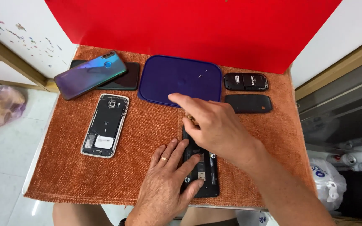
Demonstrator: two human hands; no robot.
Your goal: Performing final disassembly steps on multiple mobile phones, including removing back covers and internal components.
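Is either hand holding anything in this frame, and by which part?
The left hand presses flat on the opened black phone, pinning its left edge and lower body. The right hand pinches something small and gold-coloured at its fingertips; what it is cannot be told.

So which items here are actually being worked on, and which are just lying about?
In hand: left hand pressing on the opened black phone; right hand above it.

Lying about: silver-framed opened phone, iridescent back cover, blue lid, small black phone, black cover.

1. The right hand (216, 127) hides the top of the opened black phone (202, 171).
2. Whatever its fingers (191, 121) pinch is too small to tell.
3. The blue phone (91, 74) covers most of the dark phone (128, 77) beneath.
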